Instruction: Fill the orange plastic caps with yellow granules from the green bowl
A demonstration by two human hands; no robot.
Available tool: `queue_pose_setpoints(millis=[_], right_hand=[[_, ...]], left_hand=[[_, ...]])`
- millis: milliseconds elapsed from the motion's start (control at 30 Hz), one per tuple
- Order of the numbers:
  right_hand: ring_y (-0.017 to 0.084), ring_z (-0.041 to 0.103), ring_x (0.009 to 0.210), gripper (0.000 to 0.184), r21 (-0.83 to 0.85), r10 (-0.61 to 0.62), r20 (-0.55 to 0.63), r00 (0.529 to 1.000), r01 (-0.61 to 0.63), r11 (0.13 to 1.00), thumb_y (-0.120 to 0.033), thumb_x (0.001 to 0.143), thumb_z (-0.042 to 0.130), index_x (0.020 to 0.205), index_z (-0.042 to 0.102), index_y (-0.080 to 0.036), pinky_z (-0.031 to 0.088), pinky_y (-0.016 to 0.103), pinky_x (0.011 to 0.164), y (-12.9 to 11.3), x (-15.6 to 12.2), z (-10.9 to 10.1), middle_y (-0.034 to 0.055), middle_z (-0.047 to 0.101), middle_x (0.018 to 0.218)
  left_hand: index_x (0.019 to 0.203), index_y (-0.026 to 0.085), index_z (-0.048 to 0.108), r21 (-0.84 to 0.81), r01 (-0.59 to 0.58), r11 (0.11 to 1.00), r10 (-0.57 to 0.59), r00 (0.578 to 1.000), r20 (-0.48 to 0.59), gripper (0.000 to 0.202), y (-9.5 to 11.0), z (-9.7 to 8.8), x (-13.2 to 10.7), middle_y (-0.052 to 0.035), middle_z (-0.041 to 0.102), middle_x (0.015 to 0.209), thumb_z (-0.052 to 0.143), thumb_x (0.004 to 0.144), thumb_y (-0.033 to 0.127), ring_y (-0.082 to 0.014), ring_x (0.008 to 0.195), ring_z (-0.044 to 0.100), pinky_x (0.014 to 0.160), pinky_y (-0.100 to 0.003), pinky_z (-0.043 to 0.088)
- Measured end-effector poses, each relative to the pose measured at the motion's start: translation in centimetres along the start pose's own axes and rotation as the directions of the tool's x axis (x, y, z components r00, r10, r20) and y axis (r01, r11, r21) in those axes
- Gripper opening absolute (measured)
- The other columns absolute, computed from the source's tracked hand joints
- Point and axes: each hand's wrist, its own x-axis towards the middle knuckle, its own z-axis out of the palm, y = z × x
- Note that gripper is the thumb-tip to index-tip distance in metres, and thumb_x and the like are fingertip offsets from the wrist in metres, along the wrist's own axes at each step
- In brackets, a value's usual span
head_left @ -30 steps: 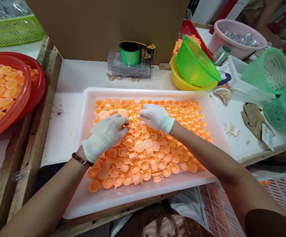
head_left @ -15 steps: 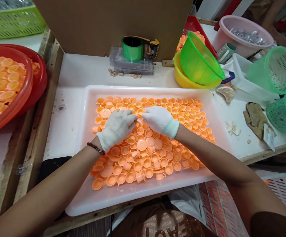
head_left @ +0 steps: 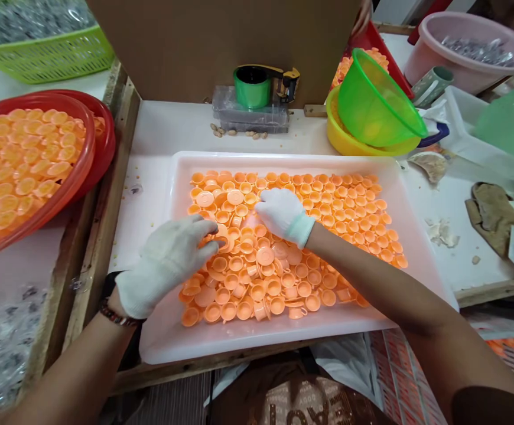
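Two gloved hands are noted over one white tray. The left hand (head_left: 168, 260) crosses the tray's left edge, back uppermost; its grip stands apart, a gap showing between the thumb and the curled fingers, just beside orange pieces. The right hand (head_left: 280, 211) enters from the right over the middle of the tray, nearer the far edge, fingers bent down and pointing left; its fingertips are hidden, so whether that grip is clamped on anything cannot be told. Both gloves are knitted fabric; one beaded bracelet (head_left: 117, 314) circles the left wrist. The orange cups (head_left: 273, 287), too numerous to count, lie inside the tray (head_left: 248, 339): small, round, smooth, handled, closely packed toward its far right corner and more jumbled toward its near edge. At least three flat discs (head_left: 264, 255) with ringed faces lie among them. The tray is rectangular with rounded corners and rests on one white table (head_left: 150, 127). At the table's far edge stands one roll of green tape (head_left: 251, 93); right of it are two bowls, one green (head_left: 379, 100), tilted, and one yellow (head_left: 334, 127).
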Motion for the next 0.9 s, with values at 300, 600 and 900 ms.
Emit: queue_pose_setpoints(millis=[300, 600, 900], right_hand=[[0.024, 0.057, 0.090, 0.026, -0.046, -0.095, 0.114, 0.989, 0.100, 0.994, -0.010, 0.092, 0.052, 0.098, 0.076, -0.018, 0.028, 0.036, 0.069, -1.1, 2.0, -2.0, 0.0116, 0.066, 0.107], [0.027, 0.060, 0.099, 0.026, -0.093, -0.007, 0.084, 0.996, 0.014, 0.996, -0.012, 0.099, 0.047, 0.113, 0.070, -0.011, 0.031, 0.036, 0.071, -2.3, 5.8, -2.8, 0.0163, 0.066, 0.114], [0.027, 0.060, 0.096, 0.026, -0.113, -0.147, 0.016, 0.989, 0.148, 0.983, -0.024, 0.103, 0.048, 0.109, 0.070, -0.012, 0.032, 0.036, 0.072, -0.9, 5.5, -1.6, 0.0157, 0.067, 0.111]], left_hand=[[0.102, 0.018, 0.074, -0.087, -0.006, 0.996, -0.005, 0.992, -0.127, 0.034, 0.5, 0.9, -0.3, -0.0081, 0.070, 0.107, 0.044, 0.100, 0.033, -0.0236, 0.091, 0.067, 0.080, -0.038, 0.048], [0.104, 0.016, 0.072, 0.165, 0.115, 0.980, -0.086, 0.981, -0.172, 0.029, -1.1, -0.5, 7.3, -0.0116, 0.071, 0.109, 0.046, 0.098, 0.028, -0.0274, 0.094, 0.068, 0.073, -0.039, 0.044], [0.095, 0.011, 0.073, 0.321, -0.083, 0.943, 0.103, 0.994, -0.044, 0.030, 0.7, 0.6, 5.3, -0.0150, 0.070, 0.098, 0.044, 0.088, 0.003, -0.0307, 0.093, 0.066, 0.077, -0.041, 0.043]])
